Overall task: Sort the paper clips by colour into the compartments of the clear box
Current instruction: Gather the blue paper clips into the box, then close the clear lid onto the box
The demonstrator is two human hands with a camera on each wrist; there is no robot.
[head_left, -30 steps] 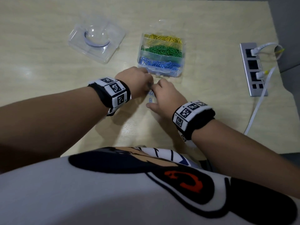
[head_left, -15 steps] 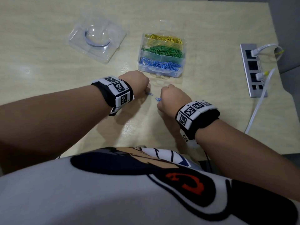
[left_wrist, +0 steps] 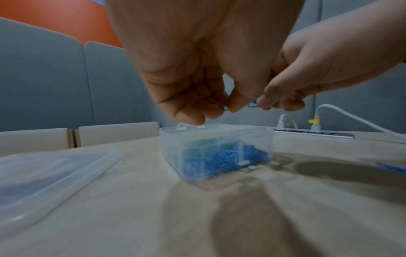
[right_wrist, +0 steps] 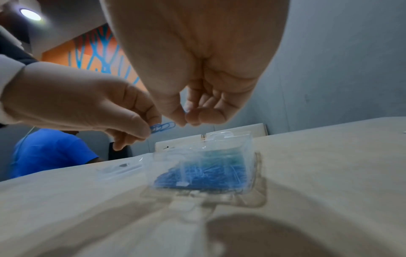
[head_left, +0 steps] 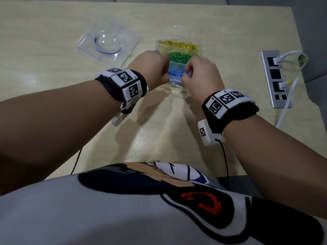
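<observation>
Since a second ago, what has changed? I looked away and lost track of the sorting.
Both hands rose from the table and moved forward over the clear box. The left hand pinches blue paper clips; the right hand pinches another blue clip, above the blue compartment. The box, its lid and the power strip stayed put.

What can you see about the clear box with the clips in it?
The clear box is see-through plastic, lid off, standing flat on the table. Dividers split it into rows: yellow clips farthest, green clips in the middle, blue clips nearest. Both hands hover above the blue row, each pinching a blue clip; neither clearly touches the box.
</observation>
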